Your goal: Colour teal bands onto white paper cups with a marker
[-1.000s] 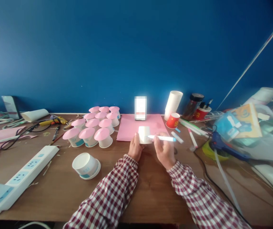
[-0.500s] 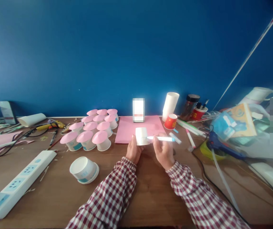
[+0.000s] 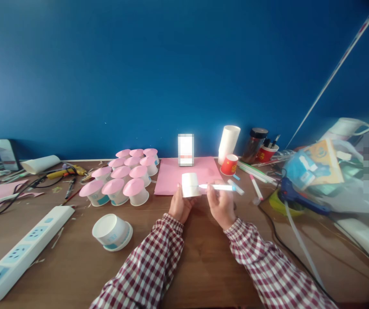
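My left hand (image 3: 180, 205) is closed around a small white paper cup (image 3: 190, 184), held up over the near edge of a pink sheet (image 3: 168, 180). In my right hand (image 3: 220, 207) is a white marker pen (image 3: 220, 187) with a light blue end, gripped between thumb and fingers. The pen's tip points left and is at the cup's side; whether it touches cannot be made out. Left of my hands stand several upturned paper cups topped with pink paper cones (image 3: 133, 187). Closer to me, another white cup (image 3: 111, 230) sits with a round rim under it.
A white power strip (image 3: 31, 242) and a yellow glue gun (image 3: 65, 172) lie at left. A phone (image 3: 186, 150) stands on the pink sheet. At right are a red paper cup (image 3: 229, 165), stacked white cups (image 3: 229, 143), a dark jar (image 3: 255, 146), a blue glue gun (image 3: 303, 198) and cables.
The view has shifted slightly, moving the table things a little left and down. Both hands keep their grip on the cup and pen, and the left fingers have changed position slightly.
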A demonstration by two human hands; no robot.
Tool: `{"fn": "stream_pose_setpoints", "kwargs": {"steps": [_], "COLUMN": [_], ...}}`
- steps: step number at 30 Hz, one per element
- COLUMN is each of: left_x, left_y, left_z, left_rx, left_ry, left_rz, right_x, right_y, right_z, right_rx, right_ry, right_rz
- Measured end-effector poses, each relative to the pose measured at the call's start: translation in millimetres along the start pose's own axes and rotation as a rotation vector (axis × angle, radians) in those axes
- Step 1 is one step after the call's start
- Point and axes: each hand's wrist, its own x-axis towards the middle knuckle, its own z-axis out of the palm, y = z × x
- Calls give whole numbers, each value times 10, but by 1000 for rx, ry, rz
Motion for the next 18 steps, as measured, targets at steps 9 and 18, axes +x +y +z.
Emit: {"fn": "stream_pose_setpoints", "kwargs": {"steps": [9,18], "left_x": [8,-1], "left_y": [18,40], "left_z": [-5,22], "left_rx": [-22,-64], "left_ry": [29,81], "left_rz": [-40,-40], "right_x": [-2,16], "right_y": [-8,-21], "right_z": [2,1], "right_rx": [79,109], "right_ry": [-22,-69], "right_rz": [64,116]}}
